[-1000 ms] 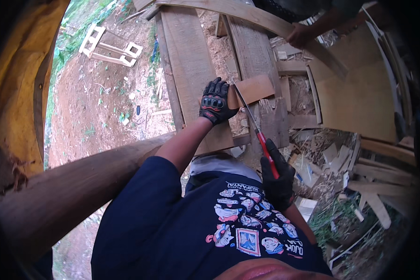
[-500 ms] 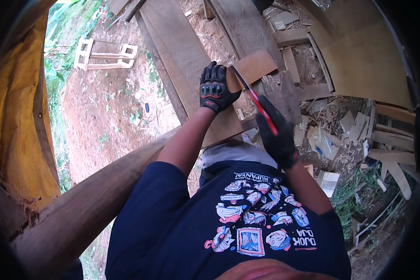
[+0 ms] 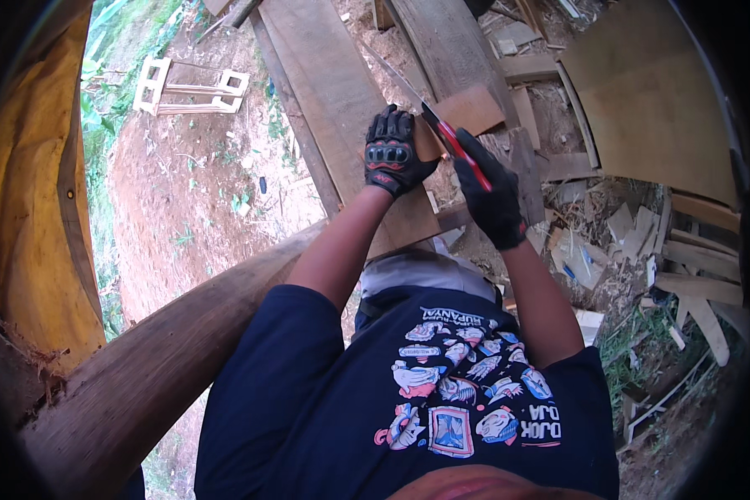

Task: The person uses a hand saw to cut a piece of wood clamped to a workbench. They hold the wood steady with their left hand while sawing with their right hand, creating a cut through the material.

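Observation:
My right hand, in a black glove, is closed round the red and black handle of a handsaw. The saw's thin blade reaches forward and left, across a short piece of brown board. Close beside the blade, my left hand, also in a black glove, lies with its fingers stretched forward and its thumb out to the right. It rests on the near left end of the short board, over a long wooden plank. My palm hides part of that end.
A second rough plank runs away on the right. A thick log crosses at the lower left. Wood offcuts and a large flat panel are at the right. A small wooden frame sits on the ground, far left.
My right hand and the saw have moved forward, so more blade shows beyond the short board. My left hand stays on the board. The whole view has shifted slightly.

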Motion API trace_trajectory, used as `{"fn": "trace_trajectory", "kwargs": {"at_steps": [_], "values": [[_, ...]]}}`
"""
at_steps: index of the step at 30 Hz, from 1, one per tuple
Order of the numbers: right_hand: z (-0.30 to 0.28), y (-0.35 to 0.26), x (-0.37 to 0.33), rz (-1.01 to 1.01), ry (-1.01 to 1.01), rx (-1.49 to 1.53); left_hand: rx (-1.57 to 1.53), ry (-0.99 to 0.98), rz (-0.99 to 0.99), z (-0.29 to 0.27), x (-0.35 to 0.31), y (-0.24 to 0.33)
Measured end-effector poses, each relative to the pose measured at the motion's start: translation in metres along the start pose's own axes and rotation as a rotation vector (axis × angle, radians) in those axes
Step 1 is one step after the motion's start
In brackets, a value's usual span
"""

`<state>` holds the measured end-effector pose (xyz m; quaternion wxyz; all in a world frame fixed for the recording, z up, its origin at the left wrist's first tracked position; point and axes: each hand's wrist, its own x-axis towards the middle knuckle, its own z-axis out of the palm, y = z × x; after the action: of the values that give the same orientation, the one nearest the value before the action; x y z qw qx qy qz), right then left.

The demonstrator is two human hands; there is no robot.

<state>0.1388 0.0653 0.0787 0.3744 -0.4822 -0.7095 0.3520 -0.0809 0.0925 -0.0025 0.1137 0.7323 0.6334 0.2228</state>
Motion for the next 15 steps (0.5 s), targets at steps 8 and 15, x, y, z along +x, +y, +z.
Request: {"fn": "trace_trajectory", "kwargs": {"at_steps": [8,15], "values": [[-0.087,-0.069,-0.113,0.248,-0.155,-0.023,0.055,0.021,0.039,-0.001,-0.005,-0.006],[0.02,0.014,0.007,0.023,-0.034,-0.046,0.047,-0.066,0.028,-0.005,0.004,-0.003]]}}
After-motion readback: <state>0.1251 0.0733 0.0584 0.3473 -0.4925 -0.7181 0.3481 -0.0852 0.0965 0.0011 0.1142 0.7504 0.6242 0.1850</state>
